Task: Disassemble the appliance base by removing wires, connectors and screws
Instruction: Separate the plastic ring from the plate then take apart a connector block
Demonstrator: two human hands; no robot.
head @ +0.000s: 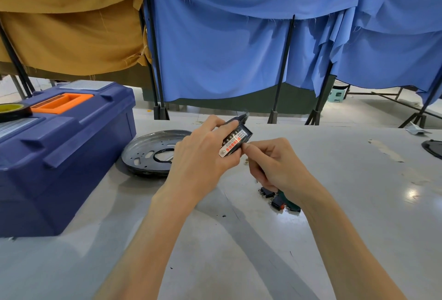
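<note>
My left hand [203, 153] grips a small black plastic housing [239, 138] with a silver and red label, held above the table. My right hand [270, 163] has its thumb and forefinger pinched at the lower right edge of that housing; its other fingers curl round a green-handled tool [290, 202] whose end shows below the hand. A round grey metal base plate [148, 153] with holes lies on the table just left of my left hand. Two small black switches [272, 198] lie on the table under my right wrist.
A large blue toolbox [62, 156] with an orange handle stands at the left, a roll of yellow tape [12, 110] on its lid. A dark round part [433, 147] lies at the far right edge. Blue and tan cloth screens hang behind the grey table [358, 204].
</note>
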